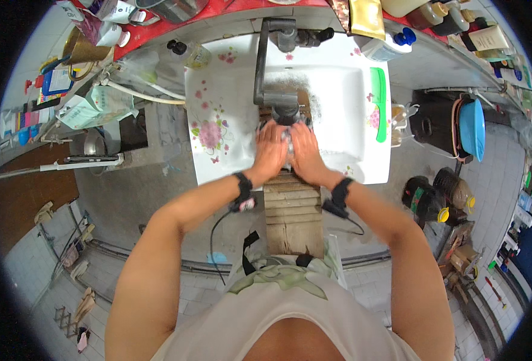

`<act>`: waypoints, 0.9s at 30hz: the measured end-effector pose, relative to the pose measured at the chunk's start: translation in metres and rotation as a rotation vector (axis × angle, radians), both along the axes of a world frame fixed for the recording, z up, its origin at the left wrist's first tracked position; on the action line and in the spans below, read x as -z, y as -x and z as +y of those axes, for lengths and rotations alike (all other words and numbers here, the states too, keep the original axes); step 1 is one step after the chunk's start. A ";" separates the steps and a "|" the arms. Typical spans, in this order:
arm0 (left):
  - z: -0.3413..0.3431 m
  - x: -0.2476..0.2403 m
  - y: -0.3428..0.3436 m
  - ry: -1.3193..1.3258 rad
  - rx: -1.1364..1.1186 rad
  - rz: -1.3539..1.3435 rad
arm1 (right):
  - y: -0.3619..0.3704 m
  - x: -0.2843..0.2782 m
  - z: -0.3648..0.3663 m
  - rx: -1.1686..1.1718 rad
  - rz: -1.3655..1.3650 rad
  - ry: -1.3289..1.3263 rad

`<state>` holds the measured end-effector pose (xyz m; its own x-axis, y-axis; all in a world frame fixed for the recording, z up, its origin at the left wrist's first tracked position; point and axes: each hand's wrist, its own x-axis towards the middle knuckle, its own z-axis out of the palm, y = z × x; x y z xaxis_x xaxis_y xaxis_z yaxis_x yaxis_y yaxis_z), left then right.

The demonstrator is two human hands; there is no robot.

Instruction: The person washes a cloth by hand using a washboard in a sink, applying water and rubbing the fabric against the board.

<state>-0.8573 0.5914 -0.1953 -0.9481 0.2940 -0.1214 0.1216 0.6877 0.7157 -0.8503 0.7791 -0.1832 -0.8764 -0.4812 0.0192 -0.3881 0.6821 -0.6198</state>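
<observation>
A ribbed wooden washboard (294, 219) leans from my lap into a white sink (233, 153) printed with pink flowers. Over its upper part, right below the spout of a dark grey faucet (260, 63), both my hands press down side by side. My left hand (270, 149) and my right hand (305, 154) have their fingers bent forward and held together over a wet, dark, foamy thing. Only small bits of it show between and beyond the fingers, so its kind is hidden. Greyish suds lie in the basin behind the hands.
A green-edged strip (378, 105) lies on the sink's right rim. Bottles stand near the back, one with a blue pump (404, 37). A red shelf (230, 7) with containers runs behind. At right are a black bin (437, 123), a blue basin (472, 129) and large bottles (425, 198).
</observation>
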 end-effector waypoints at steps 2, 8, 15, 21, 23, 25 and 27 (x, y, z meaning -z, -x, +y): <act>-0.031 0.051 0.051 0.100 -0.070 0.108 | 0.068 0.015 -0.033 0.011 0.006 0.044; -0.003 0.034 0.032 0.133 -0.163 -0.088 | 0.059 0.016 -0.001 -0.071 -0.230 0.121; -0.012 0.007 0.019 0.093 -0.032 0.154 | 0.037 0.009 -0.006 -0.073 0.160 0.138; -0.009 0.006 0.046 0.162 -0.127 -0.050 | 0.069 0.022 -0.008 0.023 -0.040 0.161; -0.027 0.003 -0.006 0.163 -0.057 0.064 | 0.025 0.004 -0.009 -0.030 0.065 0.231; -0.031 -0.034 -0.028 -0.007 0.059 0.141 | -0.004 -0.024 0.015 -0.063 -0.008 0.196; -0.043 -0.059 -0.032 -0.178 0.102 -0.031 | 0.004 -0.051 0.014 -0.045 -0.088 0.124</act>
